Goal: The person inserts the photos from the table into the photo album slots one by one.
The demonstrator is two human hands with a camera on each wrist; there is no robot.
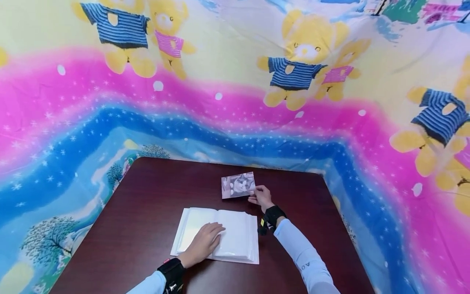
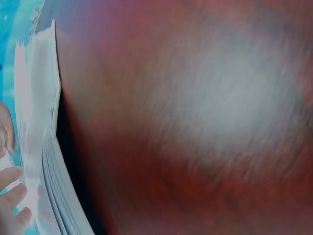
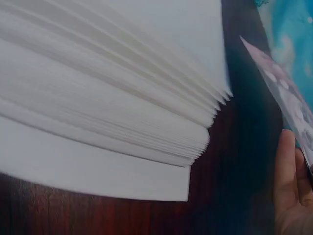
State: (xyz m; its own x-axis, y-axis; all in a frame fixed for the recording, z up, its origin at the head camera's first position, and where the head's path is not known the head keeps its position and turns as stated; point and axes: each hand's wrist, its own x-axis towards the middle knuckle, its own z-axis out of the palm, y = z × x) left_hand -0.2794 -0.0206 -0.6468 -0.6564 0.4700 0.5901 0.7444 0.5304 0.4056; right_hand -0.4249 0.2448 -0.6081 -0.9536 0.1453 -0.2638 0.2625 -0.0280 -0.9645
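An open photo album (image 1: 238, 234) with white, blank-looking pages lies on the table. My left hand (image 1: 204, 241) rests across its middle, fingers lightly bent on the pages. Beyond the album's far right corner, my right hand (image 1: 262, 197) pinches a cat photo (image 1: 238, 185) by its right edge, and the picture is tilted up facing me. The right wrist view shows the photo (image 3: 288, 100) edge-on beside the fingers (image 3: 285, 171), and the album's stacked page edges (image 3: 146, 117). In the left wrist view, fingertips (image 2: 14, 196) touch the album (image 2: 41, 83) at the left margin.
The dark reddish-brown table (image 1: 147, 204) has rounded far corners. Behind and around it hangs a cloth (image 1: 220, 106) printed with teddy bears, close to the table's far and side edges.
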